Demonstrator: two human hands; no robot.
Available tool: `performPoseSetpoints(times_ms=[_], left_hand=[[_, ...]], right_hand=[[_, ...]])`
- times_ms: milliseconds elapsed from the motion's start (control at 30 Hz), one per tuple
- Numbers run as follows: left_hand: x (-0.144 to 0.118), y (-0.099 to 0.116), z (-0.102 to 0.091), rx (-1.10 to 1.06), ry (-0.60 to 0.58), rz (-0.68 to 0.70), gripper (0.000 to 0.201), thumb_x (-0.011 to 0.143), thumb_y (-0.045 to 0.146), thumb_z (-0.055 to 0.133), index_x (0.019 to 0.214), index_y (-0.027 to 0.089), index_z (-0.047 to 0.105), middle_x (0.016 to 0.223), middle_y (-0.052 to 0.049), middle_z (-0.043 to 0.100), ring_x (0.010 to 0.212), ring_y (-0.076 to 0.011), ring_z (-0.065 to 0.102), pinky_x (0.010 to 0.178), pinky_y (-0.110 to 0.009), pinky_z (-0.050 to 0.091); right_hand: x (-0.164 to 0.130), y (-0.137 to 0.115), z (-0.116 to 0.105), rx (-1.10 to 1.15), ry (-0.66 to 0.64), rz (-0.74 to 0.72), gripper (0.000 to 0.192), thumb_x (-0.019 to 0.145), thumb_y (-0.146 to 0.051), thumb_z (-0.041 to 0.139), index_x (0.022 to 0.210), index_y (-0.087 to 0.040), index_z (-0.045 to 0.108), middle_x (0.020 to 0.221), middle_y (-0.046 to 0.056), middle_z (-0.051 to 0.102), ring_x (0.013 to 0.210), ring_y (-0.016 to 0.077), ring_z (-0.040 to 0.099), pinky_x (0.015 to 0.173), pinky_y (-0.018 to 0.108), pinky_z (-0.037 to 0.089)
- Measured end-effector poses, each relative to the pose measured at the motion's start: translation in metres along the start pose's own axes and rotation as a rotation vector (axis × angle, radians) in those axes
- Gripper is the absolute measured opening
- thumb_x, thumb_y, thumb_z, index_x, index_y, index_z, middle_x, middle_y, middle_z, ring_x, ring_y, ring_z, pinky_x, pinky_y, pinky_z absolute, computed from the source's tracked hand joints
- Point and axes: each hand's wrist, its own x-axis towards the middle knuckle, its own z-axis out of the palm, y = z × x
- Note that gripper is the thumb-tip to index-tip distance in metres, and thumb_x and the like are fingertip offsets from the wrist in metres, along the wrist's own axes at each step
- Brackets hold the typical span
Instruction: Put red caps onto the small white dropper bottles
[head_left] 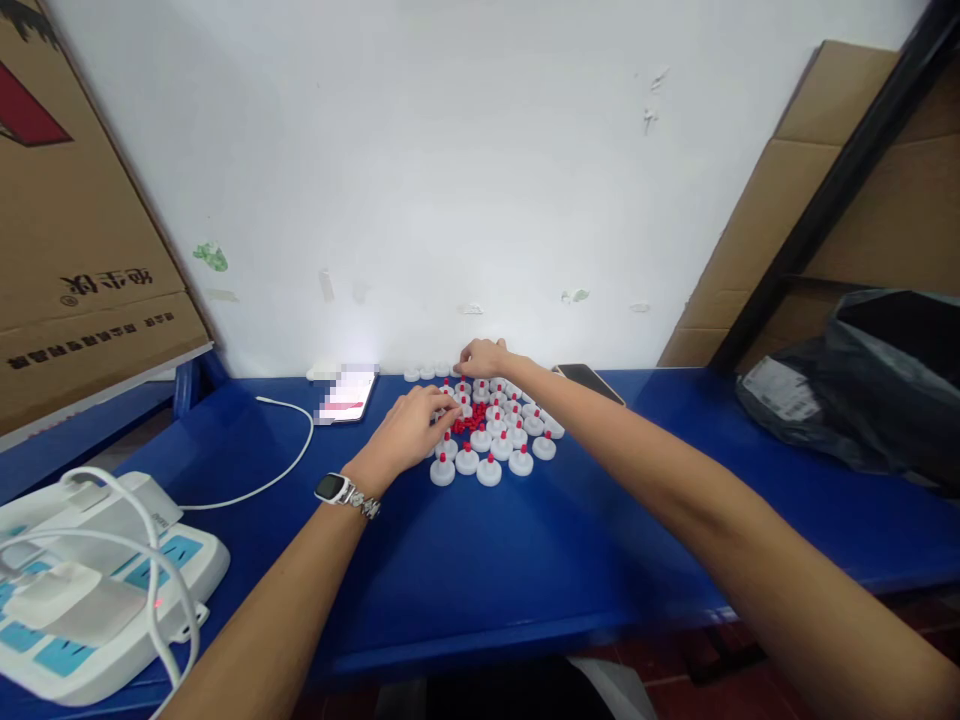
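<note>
Both hands reach into a cluster of white caps with red tips (491,435) on the far blue tabletop (570,540). Left hand (409,428) pinches at the cluster's left edge; right hand (484,357), fingers curled together, touches the far edge; what either grip holds cannot be told.

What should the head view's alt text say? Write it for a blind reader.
Two bare hands, left hand and right hand, rest among small round white plastic caps with red tips clustered on a blue table. A lit white smartphone lies left of them.
</note>
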Motion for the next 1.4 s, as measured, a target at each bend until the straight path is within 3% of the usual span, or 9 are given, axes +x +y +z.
performPoseSetpoints(times_ms=[200,400,533,667,767,833,967,1100,1400], left_hand=[[0.000,-0.005,0.000,0.019,0.027,-0.023,0.034,0.096,0.044,0.044,0.093,0.025,0.072,0.098,-0.006,0.067,0.094,-0.0260,0.058,0.083,-0.039,0.044],[-0.001,-0.006,-0.004,0.019,0.039,-0.021,0.035,0.097,0.043,0.043,0.095,0.023,0.071,0.099,-0.008,0.065,0.096,-0.0258,0.060,0.086,-0.039,0.046],[-0.002,-0.003,-0.005,-0.020,0.178,-0.042,0.031,0.096,0.043,0.047,0.110,0.022,0.065,0.111,-0.009,0.060,0.107,-0.0266,0.058,0.092,-0.041,0.047],[-0.002,0.002,-0.005,-0.092,0.322,-0.068,0.047,0.091,0.046,0.056,0.131,0.021,0.050,0.126,-0.013,0.054,0.110,-0.0258,0.058,0.088,-0.040,0.050],[-0.001,0.009,-0.006,-0.188,0.275,-0.045,0.043,0.091,0.047,0.056,0.126,0.022,0.052,0.120,-0.010,0.061,0.103,-0.0239,0.062,0.085,-0.037,0.051],[-0.001,0.013,-0.007,-0.235,0.193,-0.034,0.035,0.093,0.046,0.052,0.117,0.022,0.057,0.104,-0.006,0.067,0.090,-0.0214,0.065,0.081,-0.035,0.051],[-0.002,0.016,-0.010,-0.254,0.146,-0.019,0.033,0.095,0.046,0.048,0.113,0.021,0.061,0.104,-0.006,0.069,0.086,-0.0201,0.065,0.076,-0.033,0.050],[-0.002,0.012,-0.009,-0.222,0.140,-0.010,0.037,0.095,0.046,0.047,0.119,0.022,0.061,0.113,-0.007,0.068,0.091,-0.0211,0.064,0.078,-0.034,0.050],[-0.001,0.010,-0.004,-0.200,0.101,-0.010,0.038,0.095,0.047,0.047,0.121,0.022,0.062,0.112,-0.008,0.067,0.092,-0.0211,0.062,0.078,-0.034,0.050]], right_hand=[[0.018,-0.007,0.014,-0.047,0.110,0.085,0.033,0.086,-0.036,0.055,0.103,-0.011,0.071,0.110,0.019,0.070,0.105,0.0303,0.062,0.103,0.047,0.027],[0.016,-0.018,0.014,0.002,0.159,0.113,0.023,0.087,-0.020,0.052,0.096,-0.015,0.072,0.103,0.015,0.073,0.103,0.0261,0.063,0.100,0.042,0.028],[-0.020,-0.022,-0.003,0.151,0.322,0.109,0.025,0.091,-0.030,0.049,0.095,-0.018,0.071,0.092,0.010,0.073,0.096,0.0230,0.063,0.097,0.040,0.031],[-0.076,-0.030,-0.010,0.612,0.431,0.041,0.027,0.086,-0.042,0.058,0.082,-0.019,0.070,0.068,0.001,0.065,0.068,0.0164,0.058,0.076,0.031,0.040],[-0.110,-0.035,-0.002,0.900,0.402,-0.037,0.034,0.084,-0.049,0.059,0.077,-0.018,0.069,0.059,-0.002,0.057,0.057,0.0139,0.050,0.060,0.027,0.037],[-0.122,-0.034,0.003,0.943,0.378,-0.065,0.038,0.087,-0.051,0.054,0.076,-0.018,0.070,0.057,-0.002,0.055,0.055,0.0138,0.047,0.057,0.027,0.034],[-0.133,-0.026,0.005,0.640,0.370,-0.115,0.031,0.089,-0.042,0.053,0.077,-0.020,0.072,0.066,0.001,0.064,0.069,0.0172,0.054,0.071,0.030,0.036],[-0.138,-0.019,0.000,0.302,0.221,-0.200,0.008,0.076,-0.025,0.063,0.073,-0.022,0.071,0.072,0.002,0.068,0.086,0.0227,0.057,0.085,0.036,0.030],[-0.141,-0.025,-0.004,0.109,0.115,-0.186,0.008,0.072,-0.027,0.067,0.074,-0.023,0.074,0.077,0.006,0.070,0.092,0.0282,0.055,0.086,0.040,0.027]])
